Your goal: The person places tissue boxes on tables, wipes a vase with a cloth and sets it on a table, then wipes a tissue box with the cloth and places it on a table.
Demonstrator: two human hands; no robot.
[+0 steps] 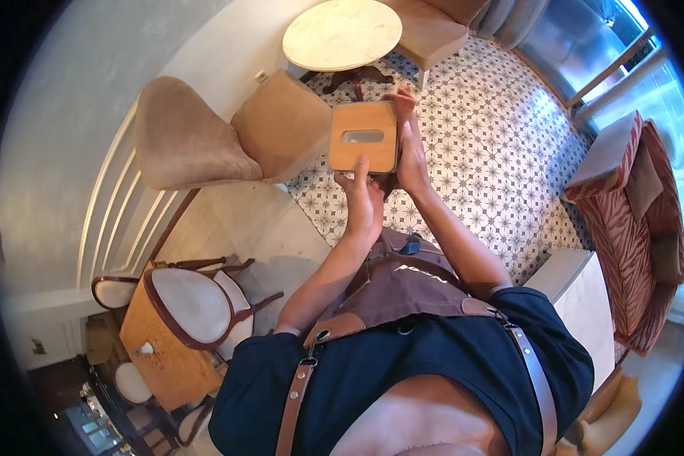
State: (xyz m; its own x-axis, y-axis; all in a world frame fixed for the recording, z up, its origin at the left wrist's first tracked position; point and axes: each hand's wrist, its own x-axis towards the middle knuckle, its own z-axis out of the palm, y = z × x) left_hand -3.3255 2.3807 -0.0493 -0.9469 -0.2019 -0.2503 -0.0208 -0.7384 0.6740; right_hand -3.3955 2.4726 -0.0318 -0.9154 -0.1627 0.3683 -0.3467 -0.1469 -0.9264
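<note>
Between my two hands is a box with a wooden lid (345, 158), square with rounded corners and an oval slot in its middle. My left hand (364, 199) is at the near edge of the box, its thumb on the lid and its other fingers partly hidden below. My right hand (412, 156) lies along the right side, fingers stretched toward the far corner and palm against the box. The underside of the box is out of sight.
A round marble-topped table (342, 34) stands ahead, with a beige chair (194, 140) to the left. Patterned tiles (479, 152) cover the floor. A red striped sofa (623, 251) is at right, and a wooden table (167, 361) with an upturned chair (190, 304) at lower left.
</note>
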